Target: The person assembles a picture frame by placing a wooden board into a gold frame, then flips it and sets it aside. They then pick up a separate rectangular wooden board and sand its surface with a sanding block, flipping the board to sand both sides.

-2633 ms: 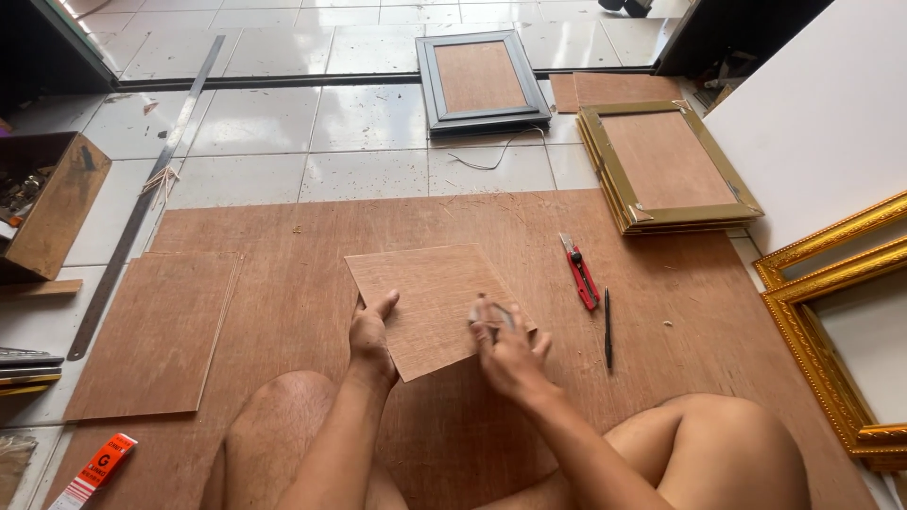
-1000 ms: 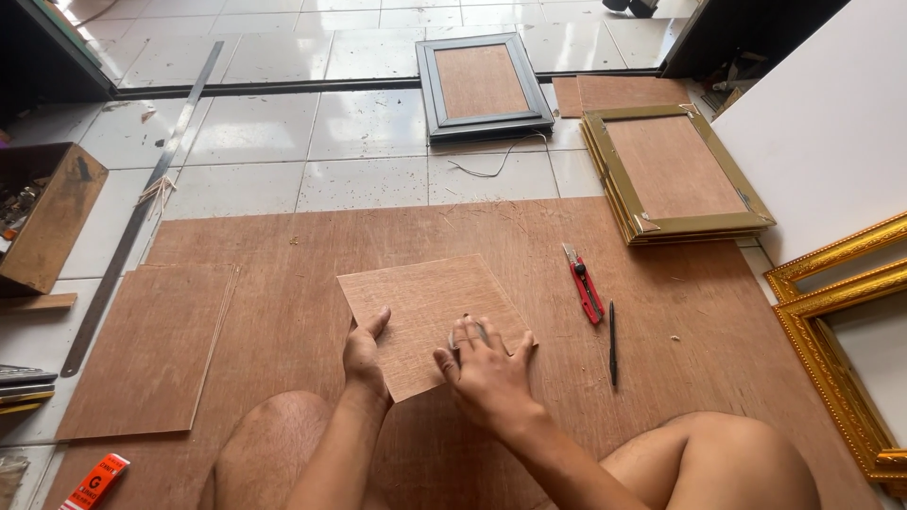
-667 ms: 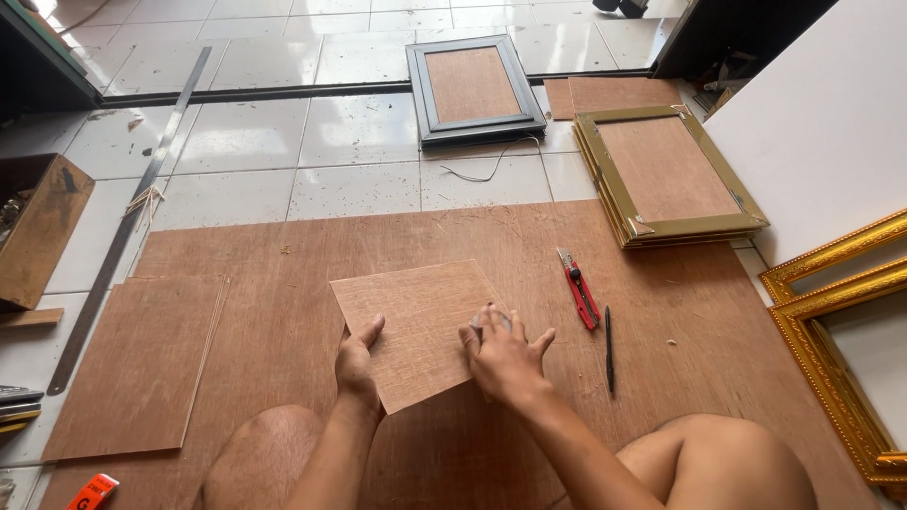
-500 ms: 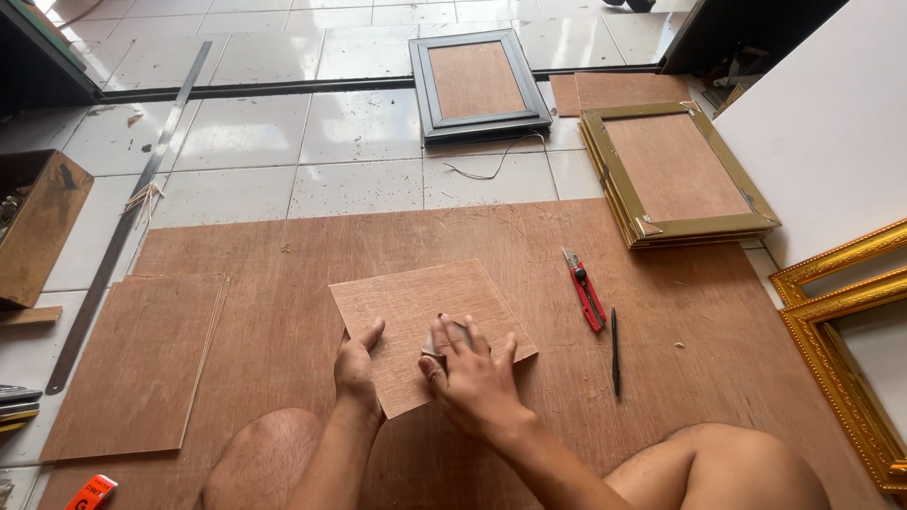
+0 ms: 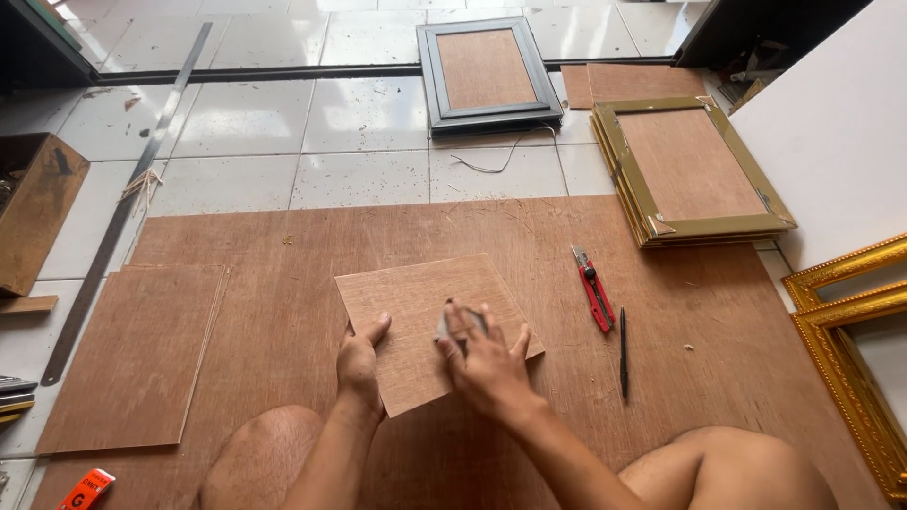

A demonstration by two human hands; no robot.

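A large plywood sheet (image 5: pixel 283 236) lay flat across the tiled floor (image 5: pixel 359 123) and served as the work surface, with the person's bare knees at its near edge. To the right, two ornate gold frames (image 5: pixel 846 331) lay beside a white board (image 5: pixel 831 142). Above them sat a stack of olive-gold frames (image 5: pixel 694 227), backs up, and further off a grey frame (image 5: pixel 487 118) with a brown backing, all clear of the working area. At the left, a stack of cut boards (image 5: pixel 132 354) lay on the sheet, a long steel ruler (image 5: pixel 123 203) ran along the tiles, and a brown box (image 5: pixel 38 208) stood at the edge.

In the middle of the sheet lay the small board (image 5: pixel 416 302), turned at a slight angle. The left hand (image 5: pixel 359 364) rested on its near left edge, thumb on top, fingers curled under, apparently pinning it so it would not slide. The right hand (image 5: pixel 487 364) pressed down on the board's right half with fingers spread flat over a small grey object (image 5: pixel 444 326), too covered to identify; it looked like rubbing or smoothing.

Just to the right, within easy reach, lay a red utility knife (image 5: pixel 593 291) and a black pencil (image 5: pixel 623 351).
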